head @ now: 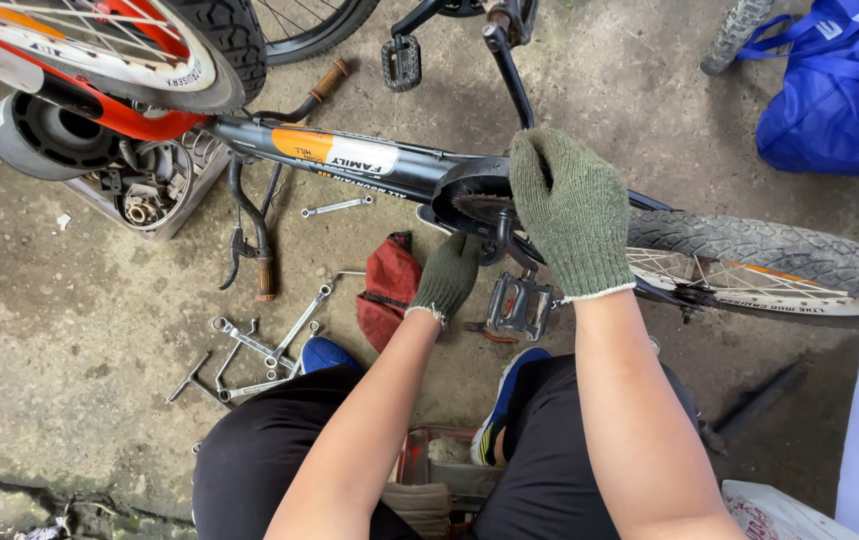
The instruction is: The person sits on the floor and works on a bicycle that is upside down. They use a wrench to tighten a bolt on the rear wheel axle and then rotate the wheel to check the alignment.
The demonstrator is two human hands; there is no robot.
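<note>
Hands [510,240] (gloved) grip crank [500,235]; wrenches [265,350], red rag [387,285] lie beside.

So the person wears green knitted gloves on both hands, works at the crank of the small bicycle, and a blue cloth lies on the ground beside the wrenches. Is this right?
Not quite: the cloth beside the wrenches is red, not blue, as the head view shows. The rest holds: green knitted gloves cover the left hand and the right hand, both at the crank of the small bicycle.
</note>
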